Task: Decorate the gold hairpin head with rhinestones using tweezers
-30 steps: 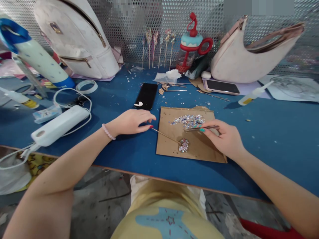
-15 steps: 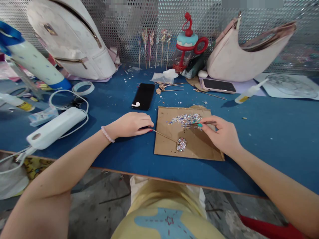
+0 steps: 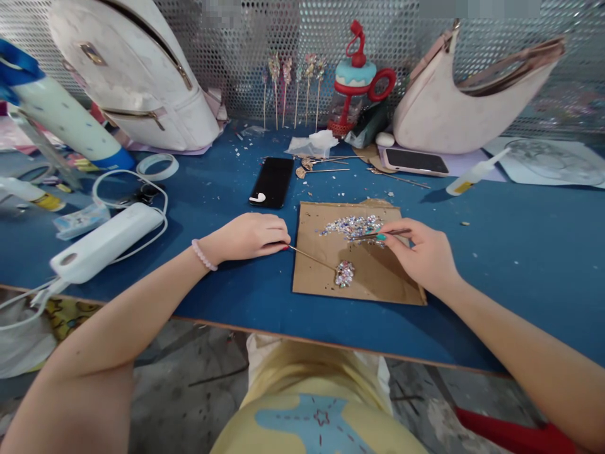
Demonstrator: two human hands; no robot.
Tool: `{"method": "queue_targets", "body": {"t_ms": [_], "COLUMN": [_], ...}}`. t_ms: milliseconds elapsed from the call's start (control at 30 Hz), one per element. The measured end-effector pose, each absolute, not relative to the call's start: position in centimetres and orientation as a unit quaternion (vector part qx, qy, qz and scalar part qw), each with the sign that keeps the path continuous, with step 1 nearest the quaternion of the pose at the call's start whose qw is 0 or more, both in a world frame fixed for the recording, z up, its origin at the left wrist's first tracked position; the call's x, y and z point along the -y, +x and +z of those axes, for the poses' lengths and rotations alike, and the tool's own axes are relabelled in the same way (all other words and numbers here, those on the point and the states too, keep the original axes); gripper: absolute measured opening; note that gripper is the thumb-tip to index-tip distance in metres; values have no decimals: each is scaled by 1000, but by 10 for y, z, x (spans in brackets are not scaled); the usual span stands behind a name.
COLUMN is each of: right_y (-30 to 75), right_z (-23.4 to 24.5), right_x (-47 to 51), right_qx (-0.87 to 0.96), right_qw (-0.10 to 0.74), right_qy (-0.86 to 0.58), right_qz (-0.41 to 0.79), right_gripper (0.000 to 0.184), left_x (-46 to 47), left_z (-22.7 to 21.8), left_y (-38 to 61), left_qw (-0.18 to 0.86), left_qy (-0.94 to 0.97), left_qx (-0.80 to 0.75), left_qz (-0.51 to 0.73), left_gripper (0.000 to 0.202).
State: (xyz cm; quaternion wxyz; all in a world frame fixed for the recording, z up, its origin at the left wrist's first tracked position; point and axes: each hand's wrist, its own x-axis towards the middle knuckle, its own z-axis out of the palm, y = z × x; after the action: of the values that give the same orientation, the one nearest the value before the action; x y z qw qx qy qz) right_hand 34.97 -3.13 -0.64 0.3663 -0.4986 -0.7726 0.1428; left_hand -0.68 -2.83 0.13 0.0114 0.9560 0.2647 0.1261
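Observation:
My left hand (image 3: 258, 236) pinches the end of a thin metal stick (image 3: 312, 256). At the stick's other end a rhinestone-covered head (image 3: 345, 273) rests on a piece of cardboard (image 3: 378, 287). My right hand (image 3: 423, 252) is closed on a pair of tweezers (image 3: 397, 233), whose tips point left into a spread pile of loose rhinestones (image 3: 347, 224) on the cardboard's upper part. Whether the tips grip a stone is too small to tell.
Beyond the cardboard lie a black phone (image 3: 275, 180) with a white earbud, bare metal sticks (image 3: 331, 170), and another phone (image 3: 416, 162). A glue bottle (image 3: 466, 181) stands at right. Finished sticks (image 3: 286, 94) stand upright behind. A white power strip (image 3: 106, 243) with cables lies left.
Both hands hold nearly the same place. The tweezers' tips have barely shifted within the rhinestone pile, and the stick lies as before.

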Motion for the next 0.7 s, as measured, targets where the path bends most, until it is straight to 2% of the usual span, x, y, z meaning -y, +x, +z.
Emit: {"method": "queue_targets", "body": {"t_ms": [700], "right_y": [351], "right_z": [-7], "right_x": [30], "right_qx": [771], "right_qw": [367], "right_qy": [-503], "right_qz": [131], "right_gripper": [9], "left_x": [24], "left_z": [1], "left_y": [-15], "left_qw": [-17], "left_qy": [947], "left_qx": [-297], "left_qz": [119], "left_gripper": [32]}}
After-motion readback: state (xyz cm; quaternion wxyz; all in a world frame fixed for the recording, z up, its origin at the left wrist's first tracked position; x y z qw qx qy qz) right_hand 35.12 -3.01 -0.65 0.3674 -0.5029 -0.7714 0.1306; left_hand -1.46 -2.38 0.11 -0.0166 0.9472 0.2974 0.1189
